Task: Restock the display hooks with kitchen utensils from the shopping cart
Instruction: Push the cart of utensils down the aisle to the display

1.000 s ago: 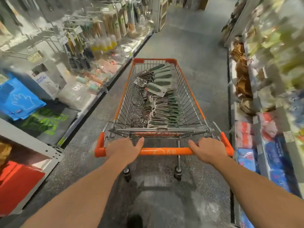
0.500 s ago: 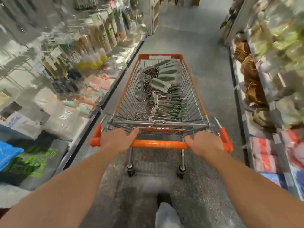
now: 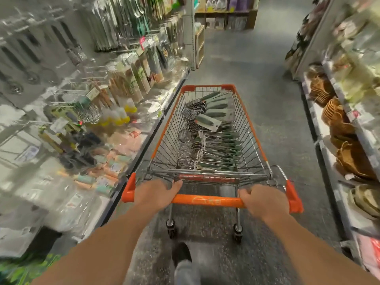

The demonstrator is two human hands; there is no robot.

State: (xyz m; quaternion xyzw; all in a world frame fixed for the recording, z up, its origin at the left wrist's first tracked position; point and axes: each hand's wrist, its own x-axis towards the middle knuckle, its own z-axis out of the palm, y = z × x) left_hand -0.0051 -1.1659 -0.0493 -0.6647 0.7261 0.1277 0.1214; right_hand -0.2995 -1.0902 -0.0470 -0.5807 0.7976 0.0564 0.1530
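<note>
Gripping the orange handle bar point(image 3: 207, 200) of the shopping cart point(image 3: 249, 128), left hand point(image 3: 155, 195) sits at the bar's left end, fingers curled over it with thumb lying along the top; right hand point(image 3: 264, 199) sits toward the right end, fingers wrapped round the bar. Kitchen utensils point(image 3: 213, 140) lie in the cart basket: green-handled carded pieces and graters at the far end, whisks and wire skimmers nearer the handle. Left of the cart, a display rack point(image 3: 115, 64) of hanging utensils, blurred, with yellow-capped bottles point(image 3: 120, 115) and pink and teal packs point(image 3: 107, 171) on the low shelf beside the cart's left side. Right of the cart, shelving with woven baskets point(image 3: 337, 124), well apart across open floor. Beyond the cart's front, aisle floor point(image 3: 236, 64) runs to a far shelf unit point(image 3: 224, 15). Behind the handle, one dark shoe point(image 3: 182, 254) on the floor.
</note>
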